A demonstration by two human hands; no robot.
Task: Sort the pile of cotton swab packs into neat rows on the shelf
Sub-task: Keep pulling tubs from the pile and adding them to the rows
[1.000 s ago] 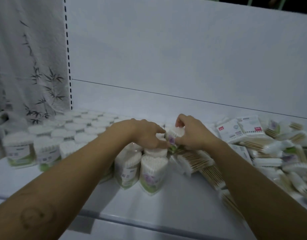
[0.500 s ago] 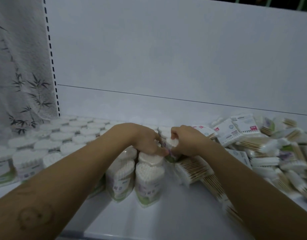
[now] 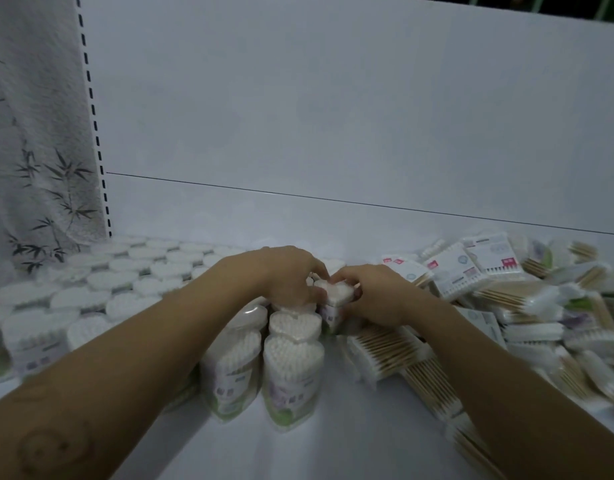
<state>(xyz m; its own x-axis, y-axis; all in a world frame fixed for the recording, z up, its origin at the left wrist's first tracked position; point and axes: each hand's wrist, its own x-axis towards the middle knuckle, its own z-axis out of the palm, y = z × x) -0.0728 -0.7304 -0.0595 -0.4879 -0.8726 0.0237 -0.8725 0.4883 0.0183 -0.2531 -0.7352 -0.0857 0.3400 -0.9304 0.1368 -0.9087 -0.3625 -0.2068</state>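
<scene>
Both hands meet over one heart-shaped cotton swab pack (image 3: pixel 338 293) standing upright at the right end of the rows. My left hand (image 3: pixel 291 277) curls over its left side, and my right hand (image 3: pixel 371 294) grips it from the right. Two more heart-shaped packs (image 3: pixel 293 367) stand in front of it, nearer to me. Rows of upright heart-shaped packs (image 3: pixel 125 282) fill the left part of the white shelf (image 3: pixel 350 441). A loose pile of flat swab packs (image 3: pixel 540 306) with wooden sticks lies on the right.
The shelf's white back panel (image 3: pixel 333 116) rises behind the packs. A slotted upright post (image 3: pixel 94 126) stands at the left, with a bamboo-print curtain (image 3: pixel 32 150) beside it. Flat packs (image 3: pixel 419 362) spill toward the shelf's front edge under my right forearm.
The pack has been lowered from a raised hold to stand among the rows, with both hands still on it. The camera view has shifted slightly.
</scene>
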